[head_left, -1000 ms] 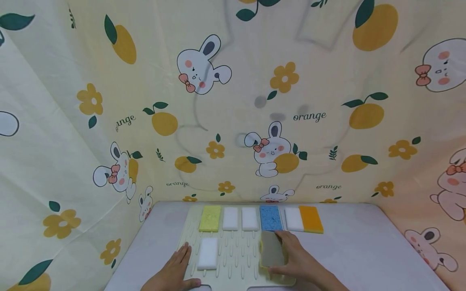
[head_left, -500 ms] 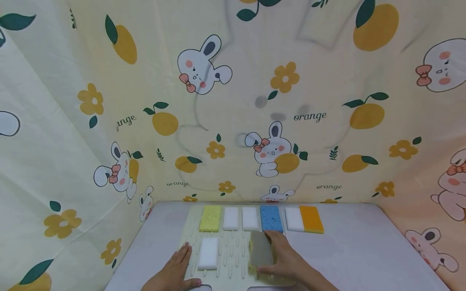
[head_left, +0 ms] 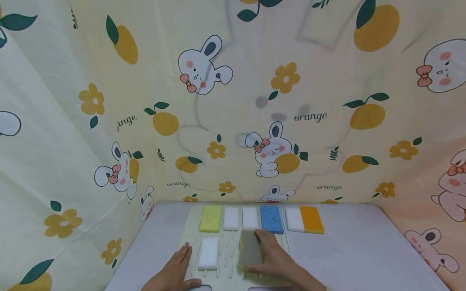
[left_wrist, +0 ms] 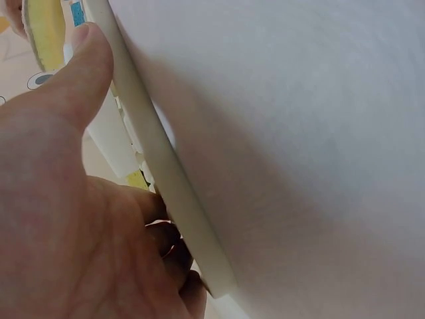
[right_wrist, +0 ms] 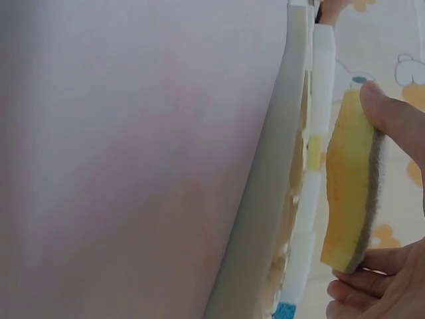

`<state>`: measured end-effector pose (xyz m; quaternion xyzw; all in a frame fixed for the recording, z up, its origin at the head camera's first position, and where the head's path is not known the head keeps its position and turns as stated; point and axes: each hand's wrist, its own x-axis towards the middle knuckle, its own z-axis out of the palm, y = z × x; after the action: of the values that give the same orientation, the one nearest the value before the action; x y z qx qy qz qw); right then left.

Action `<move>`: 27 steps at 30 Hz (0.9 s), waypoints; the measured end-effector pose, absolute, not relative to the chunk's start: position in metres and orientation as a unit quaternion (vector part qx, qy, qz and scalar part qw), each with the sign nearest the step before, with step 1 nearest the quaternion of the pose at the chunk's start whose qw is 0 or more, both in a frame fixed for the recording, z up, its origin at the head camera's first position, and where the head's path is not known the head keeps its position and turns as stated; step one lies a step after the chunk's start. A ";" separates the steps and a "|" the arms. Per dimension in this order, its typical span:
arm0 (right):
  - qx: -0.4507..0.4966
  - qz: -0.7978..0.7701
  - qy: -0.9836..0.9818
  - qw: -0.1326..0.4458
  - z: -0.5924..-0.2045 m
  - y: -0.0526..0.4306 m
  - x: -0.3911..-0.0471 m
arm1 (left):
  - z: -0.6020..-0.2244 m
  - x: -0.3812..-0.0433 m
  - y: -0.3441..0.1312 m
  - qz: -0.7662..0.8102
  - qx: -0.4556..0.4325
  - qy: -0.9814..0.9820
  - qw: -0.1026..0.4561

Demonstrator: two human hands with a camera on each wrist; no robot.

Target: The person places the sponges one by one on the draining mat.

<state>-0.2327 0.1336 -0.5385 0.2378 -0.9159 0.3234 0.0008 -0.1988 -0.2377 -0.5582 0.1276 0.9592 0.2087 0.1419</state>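
Note:
My right hand (head_left: pixel 272 256) grips a scouring sponge (head_left: pixel 250 248) by its two ends, thumb on one and fingertips on the other. The sponge's grey abrasive face is upward; its yellow foam (right_wrist: pixel 350 179) shows in the right wrist view, with a gap between it and the board. Beneath lies a cream pegged board (head_left: pixel 230 273), like a draining rack. My left hand (head_left: pixel 172 266) rests on the board's left edge, fingers straight and thumb spread at the near corner. Left of the held sponge, a white sponge block (head_left: pixel 208 254) lies on the board.
Along the board's far edge lie a yellow sponge (head_left: pixel 210 218), two white blocks (head_left: pixel 231 219) and a blue sponge (head_left: pixel 271 220). Right of the board, a white block (head_left: pixel 294 219) and an orange sponge (head_left: pixel 311 220) sit on the white table (head_left: pixel 356 250). A printed curtain (head_left: pixel 233 101) surrounds the table.
My right hand has carried the grey-and-yellow sponge leftward over the board, from below the blue sponge toward the near white block. The left hand has stayed in place.

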 end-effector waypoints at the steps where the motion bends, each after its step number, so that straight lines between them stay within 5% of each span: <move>1: 0.240 0.323 -0.915 -0.001 -0.539 0.132 -0.233 | -0.559 -0.199 -0.238 0.209 0.128 0.959 0.142; 27: 0.255 0.284 -0.924 -0.013 -0.543 0.091 -0.245 | -0.562 -0.202 -0.238 0.187 0.116 0.964 0.151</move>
<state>-0.2446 0.0910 -0.5425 0.2547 -0.9242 0.2843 -0.0130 -0.2019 -0.2380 -0.5616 0.1158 0.9637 0.1872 0.1511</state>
